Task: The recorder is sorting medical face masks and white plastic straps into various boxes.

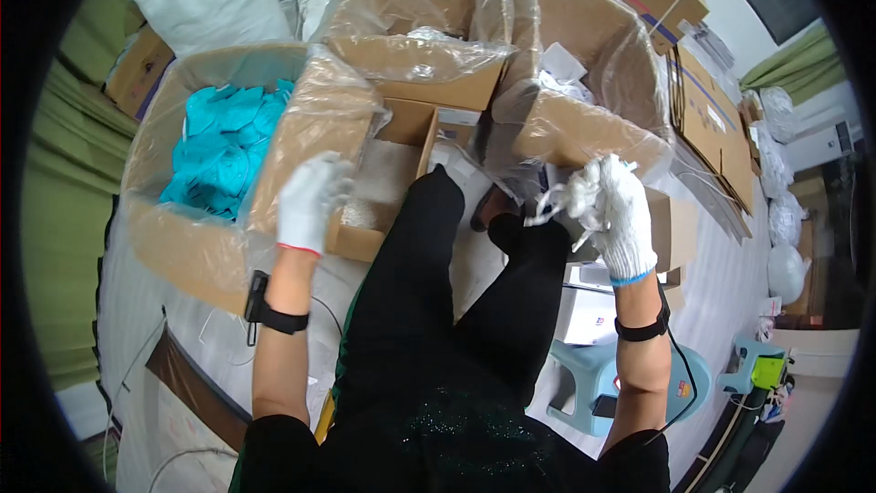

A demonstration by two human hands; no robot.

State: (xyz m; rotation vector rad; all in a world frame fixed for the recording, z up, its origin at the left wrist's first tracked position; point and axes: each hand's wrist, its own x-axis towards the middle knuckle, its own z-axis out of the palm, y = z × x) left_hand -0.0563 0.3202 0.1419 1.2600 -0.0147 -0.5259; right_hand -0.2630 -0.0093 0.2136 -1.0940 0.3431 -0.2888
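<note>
My right hand (625, 224), in a white knit glove with a blue cuff, is closed around a bundle of white cords (577, 201). Loose ends of the cords dangle to the left of the fingers, in front of the right-hand carton. My left hand (313, 201) wears a white knit glove with a red cuff. It hovers by the inner side of the left carton (182, 256), its fingers blurred and nothing visible in them. Teal folded face masks (224, 141) lie heaped inside that plastic-lined carton.
Plastic-lined cartons stand ahead: a middle one (420, 59) and a right one (593, 132) with white items inside. A low open box (374, 242) holding white material sits between my legs and the left carton. A blue stool (579, 370) stands at my right.
</note>
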